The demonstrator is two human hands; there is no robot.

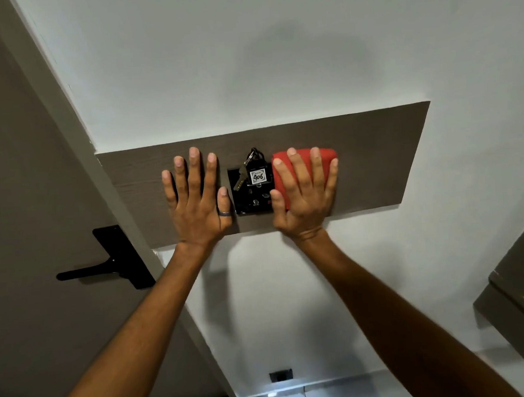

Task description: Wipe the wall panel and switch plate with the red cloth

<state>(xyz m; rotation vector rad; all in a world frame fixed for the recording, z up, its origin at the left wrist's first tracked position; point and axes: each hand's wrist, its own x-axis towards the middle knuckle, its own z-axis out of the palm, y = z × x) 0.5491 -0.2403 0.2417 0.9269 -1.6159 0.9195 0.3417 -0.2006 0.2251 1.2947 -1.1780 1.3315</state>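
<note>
- Two bare hands lie flat on the brown wall panel (374,148), one to each side of the black switch plate (251,199).
- Left hand (198,202): fingers (195,171) spread wide, holding nothing — palm against the panel's left half, thumb just beside the plate's left edge.
- Right hand (305,198): fingers splayed over the folded red cloth (284,178), pressing it to the panel at the plate's right edge.
- Key with tag "406" (258,177) — hanging on the plate.
</note>
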